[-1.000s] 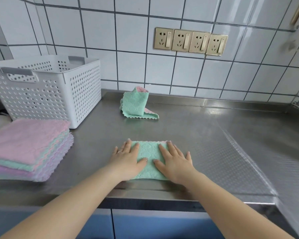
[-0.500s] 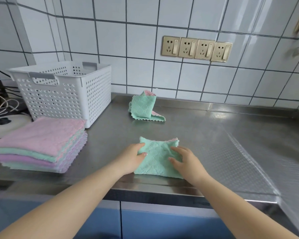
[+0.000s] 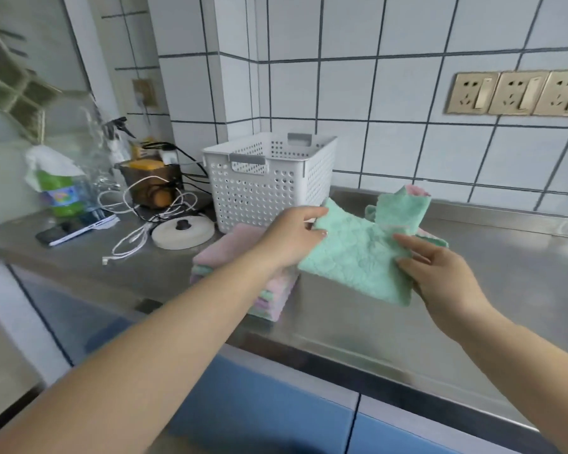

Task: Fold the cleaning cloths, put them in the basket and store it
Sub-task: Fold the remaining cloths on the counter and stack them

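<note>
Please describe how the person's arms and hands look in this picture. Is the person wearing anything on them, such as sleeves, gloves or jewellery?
Both forearms are bare up to the edge of the picture: no sleeves and no gloves. No watch or bracelet shows on either wrist. The left hand and the right hand have short, pale nails. No ring can be made out here; the fingers are partly hidden and a little blurred.

Folded green cloth (image 3: 358, 260) aloft beside white perforated basket (image 3: 269, 178), above pastel cloth stack (image 3: 240, 257); another cloth (image 3: 404, 204) behind.

White tiled wall (image 3: 391, 93), brass sockets (image 3: 518, 93), steel counter (image 3: 505, 273), blue cabinets (image 3: 259, 404).
</note>
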Tool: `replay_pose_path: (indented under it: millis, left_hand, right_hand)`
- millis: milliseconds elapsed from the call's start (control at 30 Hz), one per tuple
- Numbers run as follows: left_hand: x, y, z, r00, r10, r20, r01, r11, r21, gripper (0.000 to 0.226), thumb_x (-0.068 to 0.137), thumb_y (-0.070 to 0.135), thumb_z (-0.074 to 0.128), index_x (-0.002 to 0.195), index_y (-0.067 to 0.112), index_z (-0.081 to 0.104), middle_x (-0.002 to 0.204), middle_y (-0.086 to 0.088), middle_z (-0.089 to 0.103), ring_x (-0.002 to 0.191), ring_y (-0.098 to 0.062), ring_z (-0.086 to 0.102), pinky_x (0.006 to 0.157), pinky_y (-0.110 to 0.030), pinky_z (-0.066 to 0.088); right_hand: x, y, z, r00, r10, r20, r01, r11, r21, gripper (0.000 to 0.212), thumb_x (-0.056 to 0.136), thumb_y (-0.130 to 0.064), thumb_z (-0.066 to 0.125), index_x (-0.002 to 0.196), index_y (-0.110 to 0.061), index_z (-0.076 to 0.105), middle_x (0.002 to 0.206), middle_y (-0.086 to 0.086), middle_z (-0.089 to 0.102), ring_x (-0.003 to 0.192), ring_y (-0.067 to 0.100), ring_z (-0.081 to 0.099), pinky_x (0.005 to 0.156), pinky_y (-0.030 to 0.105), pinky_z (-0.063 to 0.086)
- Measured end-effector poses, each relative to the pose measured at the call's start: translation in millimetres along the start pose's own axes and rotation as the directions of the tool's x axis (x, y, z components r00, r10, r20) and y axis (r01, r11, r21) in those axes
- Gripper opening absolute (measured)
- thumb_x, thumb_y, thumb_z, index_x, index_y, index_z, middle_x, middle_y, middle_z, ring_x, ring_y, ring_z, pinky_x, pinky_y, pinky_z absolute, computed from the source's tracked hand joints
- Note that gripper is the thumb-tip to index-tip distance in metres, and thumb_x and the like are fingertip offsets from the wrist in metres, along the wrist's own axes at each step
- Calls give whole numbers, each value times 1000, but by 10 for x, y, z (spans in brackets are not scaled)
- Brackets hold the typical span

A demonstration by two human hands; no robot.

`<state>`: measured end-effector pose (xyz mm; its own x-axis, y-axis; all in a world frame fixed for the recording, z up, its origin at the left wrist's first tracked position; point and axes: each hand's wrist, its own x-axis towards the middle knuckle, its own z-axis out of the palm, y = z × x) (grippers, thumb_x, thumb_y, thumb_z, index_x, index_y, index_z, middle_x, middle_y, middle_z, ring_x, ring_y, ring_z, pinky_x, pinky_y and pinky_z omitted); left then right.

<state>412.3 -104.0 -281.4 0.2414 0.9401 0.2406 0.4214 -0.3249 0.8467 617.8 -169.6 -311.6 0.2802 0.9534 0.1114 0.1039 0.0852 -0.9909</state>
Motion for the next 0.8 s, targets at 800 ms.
replay_pose_path:
  millis: [800]
  left_hand:
    - [85,-858,-1251,986,-146,-76,154,982,110,47,91,14,59,137,15,47,143,-3,46,129,-15,44,112,-36,33]
  right_hand:
    - [283,-72,1530,987,28,156,-29,1000,4,36,87,-3,58,121,-16,61,98,-5,65,89,10,63,79,23,50]
